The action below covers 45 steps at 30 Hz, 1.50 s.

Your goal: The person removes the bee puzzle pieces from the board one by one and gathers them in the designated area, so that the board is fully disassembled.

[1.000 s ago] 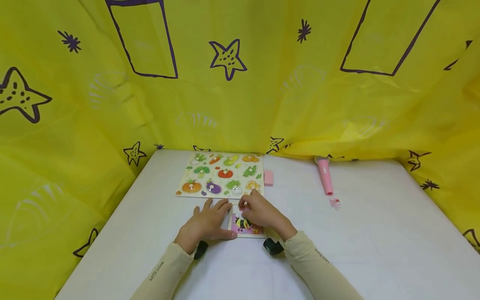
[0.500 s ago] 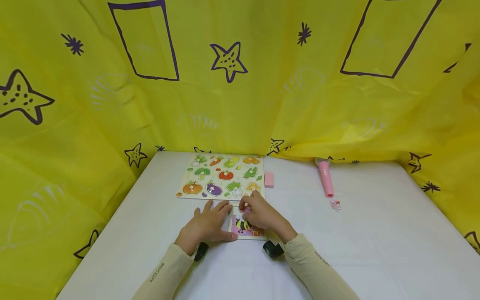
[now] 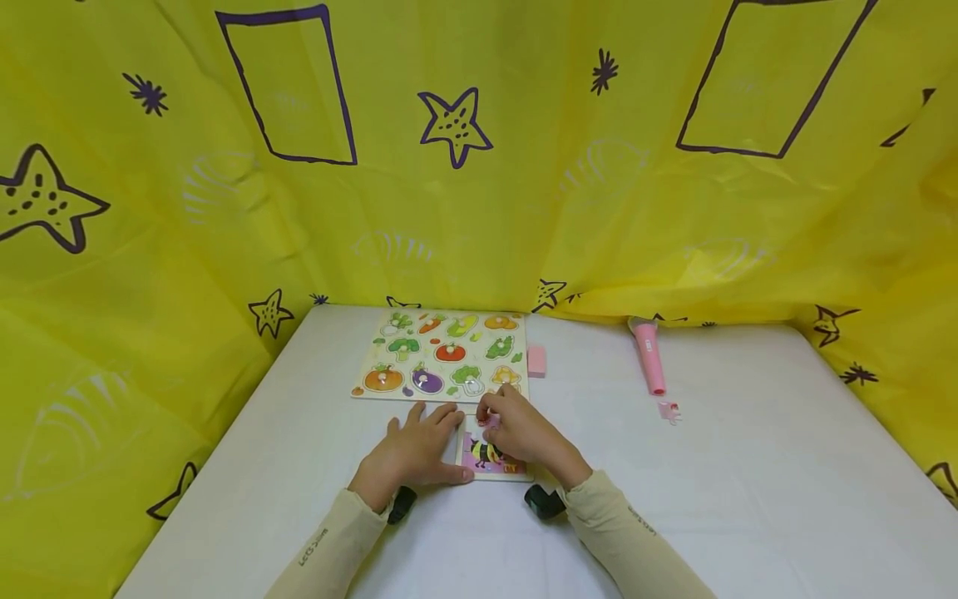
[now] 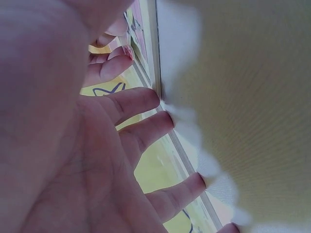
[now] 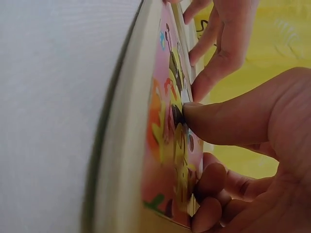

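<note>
A small jigsaw puzzle [image 3: 486, 456] with a bee picture lies in a pale frame [image 3: 494, 477] on the white table. My left hand [image 3: 415, 449] rests at its left side, fingers spread and thumb at the lower left corner of the frame. In the left wrist view its fingertips [image 4: 153, 99] reach the table beside the frame. My right hand [image 3: 524, 426] is over the upper right of the puzzle, thumb and fingers pinching a small red-and-pink puzzle piece [image 3: 482, 421], partly hidden. In the right wrist view the right thumb [image 5: 209, 119] overlaps the bee picture.
A vegetable knob puzzle board [image 3: 441, 364] lies just behind the bee puzzle. Beside it is a pink block [image 3: 536, 362]. Farther right lie a pink toy microphone [image 3: 649, 358] and a loose pink puzzle piece [image 3: 669, 411]. A yellow curtain [image 3: 516, 208] encloses the table's back and sides.
My right thumb and fingers have shifted very slightly over the upper part of the puzzle. My left hand stays in place. The whole head view has dropped a little.
</note>
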Available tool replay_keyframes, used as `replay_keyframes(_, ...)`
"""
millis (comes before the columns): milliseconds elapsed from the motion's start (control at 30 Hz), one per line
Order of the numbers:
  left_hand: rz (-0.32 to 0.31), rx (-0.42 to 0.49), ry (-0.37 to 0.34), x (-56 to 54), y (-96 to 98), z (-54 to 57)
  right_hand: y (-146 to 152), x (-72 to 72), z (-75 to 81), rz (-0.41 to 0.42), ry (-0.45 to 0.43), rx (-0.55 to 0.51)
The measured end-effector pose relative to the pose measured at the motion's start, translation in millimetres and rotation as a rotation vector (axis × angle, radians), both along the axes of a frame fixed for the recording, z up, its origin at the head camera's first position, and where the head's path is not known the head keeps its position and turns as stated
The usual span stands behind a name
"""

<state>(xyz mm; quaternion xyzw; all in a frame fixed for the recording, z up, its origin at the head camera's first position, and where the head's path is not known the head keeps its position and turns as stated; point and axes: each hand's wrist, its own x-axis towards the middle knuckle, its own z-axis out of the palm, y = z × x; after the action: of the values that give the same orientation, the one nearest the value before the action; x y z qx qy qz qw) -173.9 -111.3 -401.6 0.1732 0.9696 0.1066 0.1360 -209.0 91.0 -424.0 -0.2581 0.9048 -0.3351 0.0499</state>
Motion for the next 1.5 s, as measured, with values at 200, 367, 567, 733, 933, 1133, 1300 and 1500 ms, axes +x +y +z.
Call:
replay_keyframes(200,-0.001,0.006,0.008,0.0,-0.7,-0.2,-1,0.5,-1.0,-0.024,-0.001,-0.004)
replay_keyframes(367,-0.005,0.027,0.007,-0.2,-2.1,-3.4,-1,1.3,-2.6,-0.033,-0.005,0.008)
replay_keyframes(567,-0.013,0.039,0.015,-3.6,-4.1,-11.5,-1,3.7,-3.4,-0.032,0.019,0.004)
replay_keyframes(733,-0.013,0.030,0.016,2.0,-1.8,0.1,-3,5.6,-2.8,-0.028,0.070,-0.008)
replay_keyframes(933,-0.025,0.035,0.028,-0.6,-4.1,-6.1,-3,6.9,-3.6,-0.043,0.070,-0.007)
replay_keyframes(1133,-0.038,0.036,0.052,-7.8,-7.9,-23.9,-2,6.9,-6.5,-0.024,0.113,-0.014)
replay_keyframes(1300,-0.025,0.035,0.025,-3.1,-4.7,-12.9,-2,9.0,-6.0,-0.003,0.145,0.001)
replay_keyframes(1500,-0.016,0.018,0.005,1.4,-1.9,-1.6,-2,11.1,-3.3,0.020,0.184,0.027)
